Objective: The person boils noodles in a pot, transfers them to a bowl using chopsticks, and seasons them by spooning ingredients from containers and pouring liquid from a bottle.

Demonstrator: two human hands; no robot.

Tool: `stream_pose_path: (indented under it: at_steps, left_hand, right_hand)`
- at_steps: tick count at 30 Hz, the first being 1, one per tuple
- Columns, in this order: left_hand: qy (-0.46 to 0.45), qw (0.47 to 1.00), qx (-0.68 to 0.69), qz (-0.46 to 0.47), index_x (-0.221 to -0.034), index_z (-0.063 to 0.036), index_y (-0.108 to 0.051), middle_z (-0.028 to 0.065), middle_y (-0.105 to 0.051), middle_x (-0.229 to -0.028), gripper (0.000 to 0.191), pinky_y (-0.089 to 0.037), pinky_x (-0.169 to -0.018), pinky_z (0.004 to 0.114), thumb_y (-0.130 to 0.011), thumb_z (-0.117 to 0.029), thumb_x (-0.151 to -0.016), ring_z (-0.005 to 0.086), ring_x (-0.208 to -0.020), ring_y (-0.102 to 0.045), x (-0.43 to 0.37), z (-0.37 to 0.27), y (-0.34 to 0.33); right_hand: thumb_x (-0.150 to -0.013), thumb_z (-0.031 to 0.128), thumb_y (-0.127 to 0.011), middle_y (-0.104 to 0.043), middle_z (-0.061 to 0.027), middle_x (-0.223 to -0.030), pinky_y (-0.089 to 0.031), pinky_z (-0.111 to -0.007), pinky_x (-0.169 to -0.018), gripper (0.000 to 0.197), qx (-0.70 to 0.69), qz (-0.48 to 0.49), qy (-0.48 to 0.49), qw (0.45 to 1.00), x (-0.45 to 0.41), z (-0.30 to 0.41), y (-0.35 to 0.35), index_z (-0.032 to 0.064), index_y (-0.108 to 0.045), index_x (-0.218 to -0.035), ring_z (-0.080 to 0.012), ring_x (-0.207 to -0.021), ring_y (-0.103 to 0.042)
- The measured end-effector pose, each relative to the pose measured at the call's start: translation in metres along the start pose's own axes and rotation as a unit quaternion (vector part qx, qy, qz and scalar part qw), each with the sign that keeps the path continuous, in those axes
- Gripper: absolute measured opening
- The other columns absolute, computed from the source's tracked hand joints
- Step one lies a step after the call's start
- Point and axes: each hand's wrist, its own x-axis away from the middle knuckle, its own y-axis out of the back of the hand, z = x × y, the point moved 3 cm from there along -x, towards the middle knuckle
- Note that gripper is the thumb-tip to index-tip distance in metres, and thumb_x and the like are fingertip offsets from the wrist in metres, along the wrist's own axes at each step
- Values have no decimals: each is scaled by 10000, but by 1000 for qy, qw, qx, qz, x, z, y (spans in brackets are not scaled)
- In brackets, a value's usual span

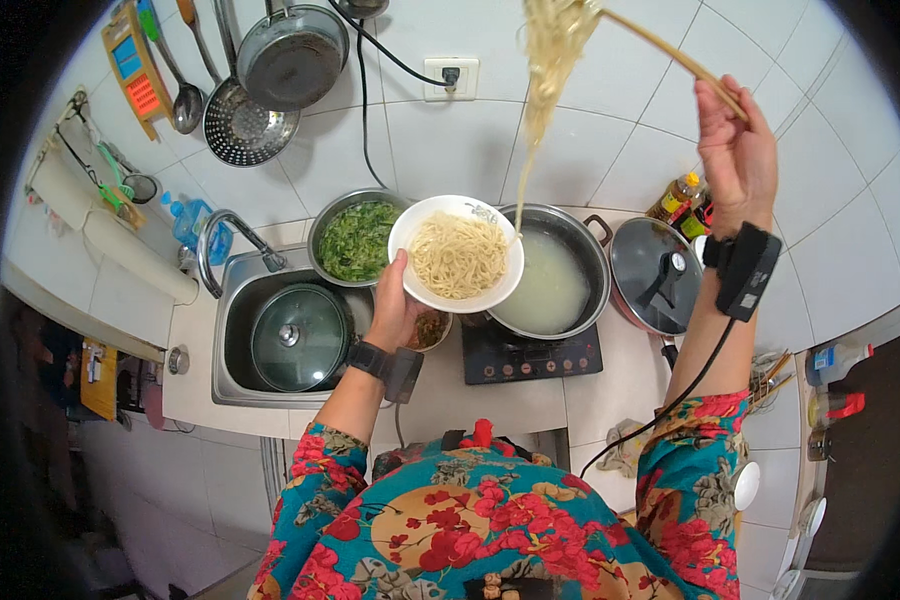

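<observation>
My left hand holds a white bowl by its left side, and pale noodles lie inside it. High at the right, my right hand grips wooden chopsticks. A bundle of noodles hangs from their far end, with one long strand trailing down to the bowl's right edge. Behind and right of the bowl, a metal pot of cloudy liquid stands on a black induction cooker. A metal basin of chopped greens is to the left, partly behind the bowl.
At the left, a sink with a faucet holds a glass lid. A small bowl is partly hidden by my left hand. Right of the pot are a lidded pan and bottles. Utensils and a pan hang above.
</observation>
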Motion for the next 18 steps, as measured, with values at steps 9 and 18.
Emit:
stream_pose_path:
  at_steps: [9,18]
  left_hand:
    - [16,998,54,-18,-1252,-4,-374,131,-533,-1166,485,-527,-767,312,-355,-375,-940,195,-994,-586,5,1,-8]
    - [2,996,75,-46,-1297,-32,-346,126,-474,-1260,524,-440,-931,347,-373,-407,-932,221,-1125,-502,18,-11,16]
  right_hand:
    - [-947,292,-378,-622,-195,-804,-528,-293,-518,357,276,-89,-167,942,78,-56,56,-29,-533,-962,-225,-575,-617]
    - [-932,299,-376,-613,-142,-761,-521,-270,-505,379,374,-231,-226,869,137,-122,197,-29,-565,-942,-188,-556,-599]
